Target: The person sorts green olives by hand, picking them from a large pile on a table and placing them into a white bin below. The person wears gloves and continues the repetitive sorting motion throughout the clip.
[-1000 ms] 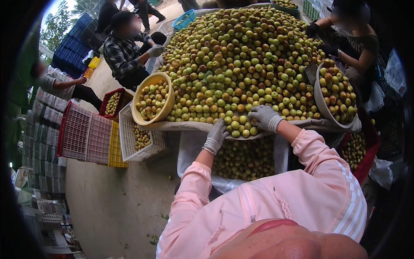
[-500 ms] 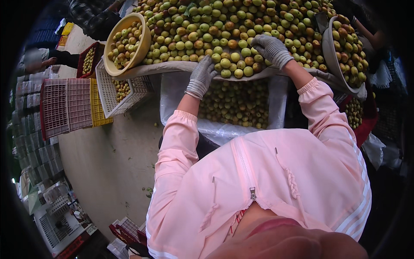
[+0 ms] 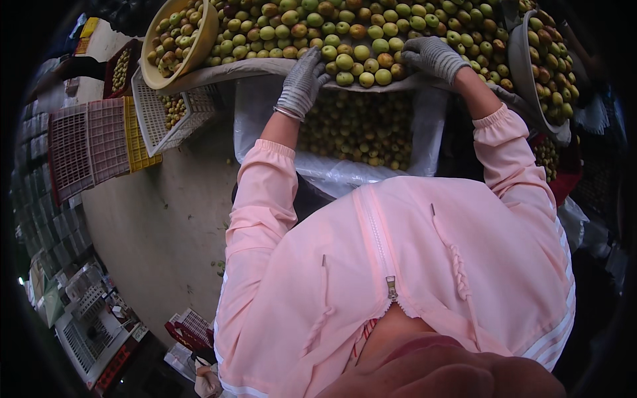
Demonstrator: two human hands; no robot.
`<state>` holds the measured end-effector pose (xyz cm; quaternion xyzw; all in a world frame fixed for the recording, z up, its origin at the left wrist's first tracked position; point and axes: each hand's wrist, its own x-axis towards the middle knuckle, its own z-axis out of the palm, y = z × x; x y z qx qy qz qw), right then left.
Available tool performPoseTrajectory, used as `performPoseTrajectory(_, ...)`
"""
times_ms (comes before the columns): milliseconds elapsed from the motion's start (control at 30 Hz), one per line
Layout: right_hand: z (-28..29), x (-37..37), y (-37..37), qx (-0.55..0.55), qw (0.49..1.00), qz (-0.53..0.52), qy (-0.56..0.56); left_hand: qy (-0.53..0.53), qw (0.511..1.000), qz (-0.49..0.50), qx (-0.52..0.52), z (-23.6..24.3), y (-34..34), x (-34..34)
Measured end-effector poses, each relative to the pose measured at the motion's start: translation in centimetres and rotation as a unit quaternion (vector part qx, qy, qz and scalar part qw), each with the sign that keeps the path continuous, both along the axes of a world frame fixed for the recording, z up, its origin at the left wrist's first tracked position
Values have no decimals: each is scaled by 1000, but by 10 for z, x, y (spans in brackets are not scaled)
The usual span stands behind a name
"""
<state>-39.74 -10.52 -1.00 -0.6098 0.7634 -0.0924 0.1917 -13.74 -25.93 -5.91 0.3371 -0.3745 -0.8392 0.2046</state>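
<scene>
A heap of small round green and reddish fruits (image 3: 361, 52) covers a cloth-edged sorting surface in front of me. My left hand (image 3: 300, 86), in a grey striped glove, lies at the heap's near edge, its outstretched fingers against the fruits. To the right, my right hand (image 3: 436, 58), gloved alike, rests on the fruits with its fingers apart and slightly bent. No fruit shows in either grip, though the palms are hidden. Several loose fruits lie between the hands along the padded cloth edge (image 3: 259, 66). Below sits a plastic-lined bin (image 3: 332, 171) holding more fruits.
A yellow basin (image 3: 207, 41) of fruits stands at the left edge of the heap, a grey basin (image 3: 521, 69) at the right. White (image 3: 159, 119) and stacked mauve crates (image 3: 89, 142) stand left on the floor. A person's arm (image 3: 56, 76) shows farther left.
The whole view has shifted, so the heap sits higher in the picture. My right hand has drawn nearer and outward to the right; my left hand stays about where it was.
</scene>
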Motion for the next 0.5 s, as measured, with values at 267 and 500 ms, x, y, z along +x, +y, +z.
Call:
performPoseTrajectory(267,-22,-12,6,-72,994,-73,-35,-16,1000,-7,-5,3,0,-4)
performPoseTrajectory(500,-35,1,-7,-116,991,-36,63,-28,999,-12,-11,3,1,-6)
